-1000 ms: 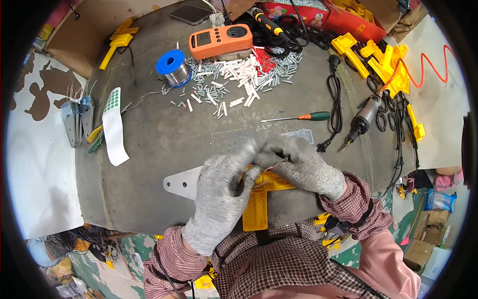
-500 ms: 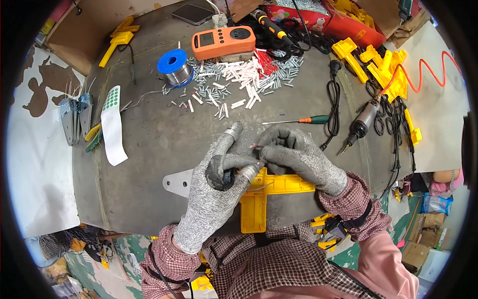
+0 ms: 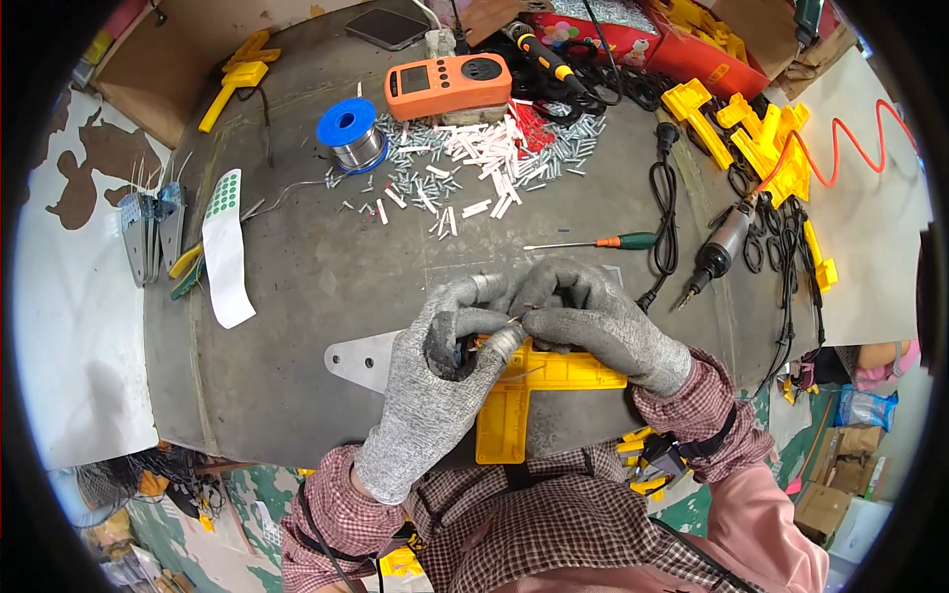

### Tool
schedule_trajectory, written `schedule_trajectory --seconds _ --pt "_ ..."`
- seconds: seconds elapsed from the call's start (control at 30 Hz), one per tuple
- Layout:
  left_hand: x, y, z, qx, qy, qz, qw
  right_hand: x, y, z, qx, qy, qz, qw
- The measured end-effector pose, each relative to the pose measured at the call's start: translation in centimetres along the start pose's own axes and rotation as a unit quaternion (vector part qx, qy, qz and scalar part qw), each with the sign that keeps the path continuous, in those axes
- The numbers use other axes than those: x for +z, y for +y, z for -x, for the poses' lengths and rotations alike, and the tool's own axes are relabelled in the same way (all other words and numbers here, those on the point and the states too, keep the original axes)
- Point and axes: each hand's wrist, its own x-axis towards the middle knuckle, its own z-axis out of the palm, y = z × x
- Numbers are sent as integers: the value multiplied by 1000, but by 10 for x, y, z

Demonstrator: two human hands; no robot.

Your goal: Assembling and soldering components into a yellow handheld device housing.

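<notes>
Grey and worn, the table (image 3: 297,296) fills the view, its metal-looking top scuffed and cluttered toward the far edge. Nearest, both gloved hands meet over a yellow plastic T-shaped part (image 3: 514,405) that lies on a flat metal plate (image 3: 361,358). The left hand (image 3: 435,395), in a light knit glove, is curled shut round a small dark piece; the right hand (image 3: 598,331), in a darker glove, pinches a thin wire (image 3: 514,318) at its fingertips. It looks like a fine fitting step, calling for a steady, precise pinch. Farther off lies a screwdriver (image 3: 593,242) with a green and orange handle, then a scatter of small white and silver tubes (image 3: 474,173), a blue spool of solder (image 3: 348,133) and an orange meter (image 3: 448,84).
</notes>
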Motion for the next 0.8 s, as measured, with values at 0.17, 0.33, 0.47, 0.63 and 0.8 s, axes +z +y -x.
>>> schedule_trajectory --seconds 0.17,0.33,0.47,0.63,0.8 --pt "2 8 0 -104 -13 91 990 0 1 2 -1 -7 -22 1000" --pt "2 7 1 -96 -4 95 991 5 4 1 -65 20 110 992" --pt "0 11 2 -118 -6 110 987 8 4 4 -134 32 170 976" --pt "-4 7 3 187 -19 -287 939 5 12 3 -70 29 179 981" --pt "-13 3 7 60 -71 -76 993 15 13 6 -133 46 212 967"
